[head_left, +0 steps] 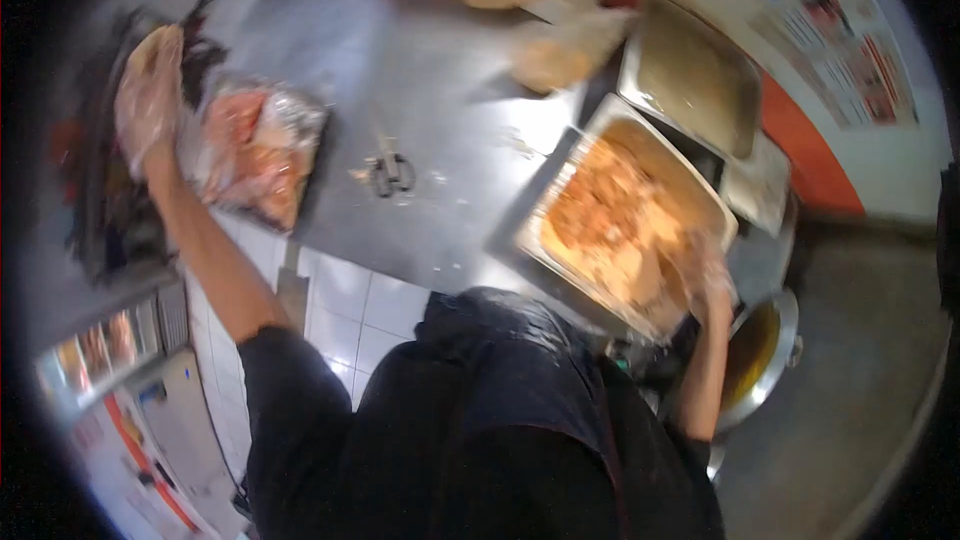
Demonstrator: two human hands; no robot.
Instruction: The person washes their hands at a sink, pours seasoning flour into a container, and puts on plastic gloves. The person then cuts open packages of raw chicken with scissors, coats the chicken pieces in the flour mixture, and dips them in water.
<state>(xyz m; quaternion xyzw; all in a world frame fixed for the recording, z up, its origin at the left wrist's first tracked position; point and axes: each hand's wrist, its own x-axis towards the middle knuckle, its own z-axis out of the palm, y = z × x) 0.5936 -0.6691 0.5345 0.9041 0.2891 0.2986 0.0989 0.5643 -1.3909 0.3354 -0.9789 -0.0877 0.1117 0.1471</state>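
Note:
My left hand [150, 105], in a clear plastic glove, reaches out at the far left, past a clear bag of reddish-orange pieces [255, 155]. Its fingers look stretched out, with nothing visible in them. At the right, my gloved right hand [703, 275] is down at the near right corner of a deep metal pan [590, 140]. Orange coated pieces [605, 205], which look like meat, lie in this pan among pale powder. Blur and the powder hide the right hand's fingertips, so what they hold cannot be made out.
Dark-handled scissors [390, 172] lie mid-table on the metal worktop [400, 70]. A second metal pan [695, 80] sits behind the first. Plastic bags [560, 50] are at the back. A round metal bowl [765, 360] with yellowish contents stands at the lower right.

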